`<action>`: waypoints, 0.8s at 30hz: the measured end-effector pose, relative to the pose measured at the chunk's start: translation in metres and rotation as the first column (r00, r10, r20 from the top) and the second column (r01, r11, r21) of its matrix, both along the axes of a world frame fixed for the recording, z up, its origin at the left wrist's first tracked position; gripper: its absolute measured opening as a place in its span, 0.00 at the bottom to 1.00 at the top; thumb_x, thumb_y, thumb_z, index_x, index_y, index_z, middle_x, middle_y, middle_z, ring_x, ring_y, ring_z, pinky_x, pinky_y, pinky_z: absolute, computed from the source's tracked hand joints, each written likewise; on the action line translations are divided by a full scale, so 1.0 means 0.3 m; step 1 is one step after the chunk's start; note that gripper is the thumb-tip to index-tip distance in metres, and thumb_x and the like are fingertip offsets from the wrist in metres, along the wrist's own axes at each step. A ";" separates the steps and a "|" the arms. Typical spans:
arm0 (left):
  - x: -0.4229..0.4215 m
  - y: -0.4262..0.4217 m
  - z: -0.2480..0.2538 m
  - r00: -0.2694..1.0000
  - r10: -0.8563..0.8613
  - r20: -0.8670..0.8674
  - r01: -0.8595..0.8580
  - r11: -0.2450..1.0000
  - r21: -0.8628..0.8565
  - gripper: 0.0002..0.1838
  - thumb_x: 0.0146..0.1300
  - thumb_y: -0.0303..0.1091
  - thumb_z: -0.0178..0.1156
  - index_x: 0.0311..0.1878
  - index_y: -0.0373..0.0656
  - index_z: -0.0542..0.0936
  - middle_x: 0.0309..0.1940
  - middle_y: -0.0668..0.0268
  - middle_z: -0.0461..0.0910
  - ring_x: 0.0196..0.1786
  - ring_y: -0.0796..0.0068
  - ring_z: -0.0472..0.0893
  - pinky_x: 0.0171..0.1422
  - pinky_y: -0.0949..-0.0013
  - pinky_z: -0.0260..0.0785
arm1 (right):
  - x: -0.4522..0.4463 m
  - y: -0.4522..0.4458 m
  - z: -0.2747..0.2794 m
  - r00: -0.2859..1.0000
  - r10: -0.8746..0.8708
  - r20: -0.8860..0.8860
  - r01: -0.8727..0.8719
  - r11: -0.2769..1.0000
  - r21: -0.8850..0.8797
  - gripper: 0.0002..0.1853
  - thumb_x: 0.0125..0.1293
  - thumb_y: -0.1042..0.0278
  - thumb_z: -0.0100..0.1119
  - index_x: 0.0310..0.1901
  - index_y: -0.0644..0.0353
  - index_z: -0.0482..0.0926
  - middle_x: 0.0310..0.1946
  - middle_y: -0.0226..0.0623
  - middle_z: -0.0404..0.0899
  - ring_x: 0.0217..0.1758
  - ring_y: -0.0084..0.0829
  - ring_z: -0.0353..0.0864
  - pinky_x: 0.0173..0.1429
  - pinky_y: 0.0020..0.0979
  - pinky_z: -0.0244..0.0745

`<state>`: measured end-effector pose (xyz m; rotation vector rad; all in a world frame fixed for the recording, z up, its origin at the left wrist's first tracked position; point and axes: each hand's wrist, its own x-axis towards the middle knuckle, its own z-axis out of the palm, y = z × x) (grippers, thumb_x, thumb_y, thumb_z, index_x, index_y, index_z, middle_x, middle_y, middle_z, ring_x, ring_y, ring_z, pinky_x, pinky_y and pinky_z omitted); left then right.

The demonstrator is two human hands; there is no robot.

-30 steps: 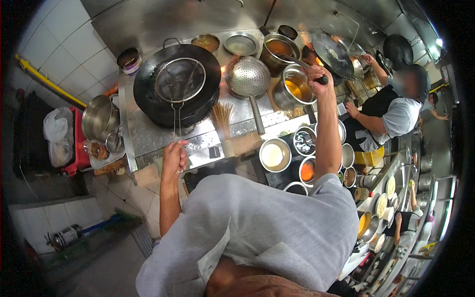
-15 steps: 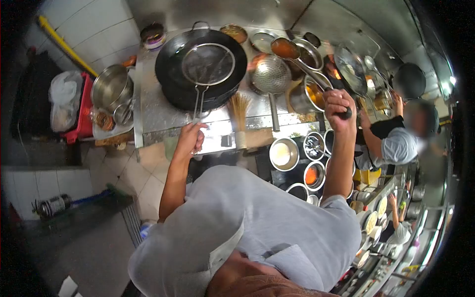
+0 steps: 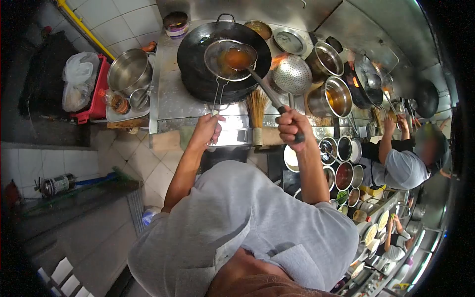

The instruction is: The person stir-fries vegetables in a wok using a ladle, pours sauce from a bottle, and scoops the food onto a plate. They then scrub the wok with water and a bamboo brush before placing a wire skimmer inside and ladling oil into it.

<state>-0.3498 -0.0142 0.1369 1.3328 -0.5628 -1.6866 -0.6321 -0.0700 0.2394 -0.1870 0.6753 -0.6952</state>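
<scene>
My left hand [image 3: 208,130] is closed on the wire handle of a round mesh strainer [image 3: 215,59], which is over a large black wok [image 3: 190,52] on the stove. In my right hand [image 3: 294,129] is the dark grip of a long-handled ladle [image 3: 238,58]. Its bowl, holding orange-brown liquid, is over the strainer's mesh; whether the two touch is hard to tell. A perforated skimmer [image 3: 292,74] lies just right of the wok, and a bamboo brush [image 3: 257,109] rests below it.
Steel pots [image 3: 330,97] stand right of the skimmer. Several seasoning containers [image 3: 344,176] sit beside my right forearm. A co-worker [image 3: 403,163] works at another wok [image 3: 366,79] on the right. At the left are a steel bowl [image 3: 129,74] and a red bin [image 3: 94,94].
The ladle with orange-brown liquid has moved left from above the pots to over the strainer. My left hand has kept hold of the strainer handle. The camera view has shifted.
</scene>
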 end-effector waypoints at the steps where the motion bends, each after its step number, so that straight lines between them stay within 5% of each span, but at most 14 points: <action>1: 0.004 0.000 -0.005 1.000 0.001 0.003 -0.001 1.000 0.003 0.13 0.72 0.36 0.50 0.46 0.35 0.76 0.16 0.74 0.65 0.12 0.86 0.61 0.10 0.78 0.51 | 0.012 0.011 -0.012 0.989 0.045 -0.139 -0.059 0.993 -0.098 0.14 0.65 0.72 0.49 0.53 0.52 0.70 0.21 0.25 0.66 0.12 0.16 0.62 0.13 0.21 0.60; 3: 0.010 0.002 -0.005 1.000 0.000 0.008 0.000 1.000 0.008 0.13 0.72 0.37 0.50 0.46 0.35 0.75 0.16 0.74 0.65 0.12 0.86 0.61 0.10 0.78 0.51 | 0.020 0.023 -0.019 0.958 0.071 -0.277 -0.127 0.974 -0.186 0.23 0.64 0.73 0.50 0.61 0.55 0.69 0.21 0.26 0.66 0.12 0.18 0.63 0.14 0.23 0.61; 5: 0.017 0.004 0.003 0.999 -0.023 0.039 0.024 1.000 -0.014 0.14 0.72 0.37 0.49 0.44 0.35 0.78 0.15 0.72 0.67 0.11 0.83 0.63 0.10 0.75 0.52 | 0.001 0.021 -0.041 0.709 0.023 -0.705 -0.426 0.810 -0.403 0.38 0.60 0.79 0.52 0.74 0.59 0.57 0.21 0.26 0.65 0.13 0.20 0.65 0.15 0.24 0.64; 8: 0.005 -0.004 -0.011 1.000 -0.013 0.027 0.013 1.000 -0.015 0.14 0.73 0.37 0.50 0.44 0.36 0.78 0.15 0.72 0.66 0.11 0.84 0.63 0.10 0.76 0.51 | -0.048 0.023 -0.006 0.551 -0.073 -0.831 -0.532 0.737 -0.418 0.44 0.56 0.83 0.52 0.76 0.62 0.51 0.22 0.26 0.67 0.13 0.21 0.66 0.16 0.24 0.65; 14: -0.022 -0.018 -0.012 1.000 -0.015 0.015 0.015 1.000 -0.012 0.16 0.75 0.40 0.49 0.47 0.35 0.76 0.16 0.75 0.62 0.11 0.87 0.60 0.10 0.77 0.52 | -0.260 -0.050 0.073 0.743 -0.324 -0.586 -0.076 0.829 -0.554 0.37 0.59 0.77 0.50 0.73 0.63 0.58 0.20 0.32 0.72 0.11 0.20 0.67 0.15 0.22 0.61; 17: -0.034 -0.017 0.004 0.999 -0.014 0.044 0.015 0.999 -0.041 0.16 0.75 0.41 0.49 0.47 0.35 0.76 0.16 0.76 0.63 0.11 0.87 0.61 0.10 0.77 0.52 | -0.380 -0.146 0.077 0.659 -0.447 -0.605 -0.052 0.775 -0.630 0.32 0.61 0.76 0.49 0.70 0.63 0.62 0.19 0.29 0.71 0.11 0.20 0.67 0.15 0.22 0.63; 22: -0.059 -0.014 0.008 0.997 -0.035 0.062 0.037 0.999 -0.033 0.16 0.74 0.41 0.49 0.45 0.35 0.77 0.16 0.74 0.64 0.12 0.86 0.62 0.12 0.76 0.53 | -0.643 -0.370 -0.019 0.239 -0.554 -0.798 -0.215 0.771 -0.600 0.17 0.60 0.77 0.53 0.52 0.67 0.75 0.20 0.32 0.73 0.15 0.24 0.71 0.19 0.27 0.63; 24: -0.063 -0.005 0.005 0.999 -0.007 0.044 0.009 0.999 -0.038 0.17 0.75 0.41 0.49 0.46 0.35 0.77 0.16 0.74 0.64 0.12 0.85 0.62 0.12 0.77 0.53 | -0.699 -0.410 -0.024 0.200 -0.550 -0.811 -0.228 0.779 -0.584 0.10 0.61 0.76 0.52 0.45 0.65 0.73 0.18 0.32 0.72 0.13 0.24 0.69 0.18 0.27 0.63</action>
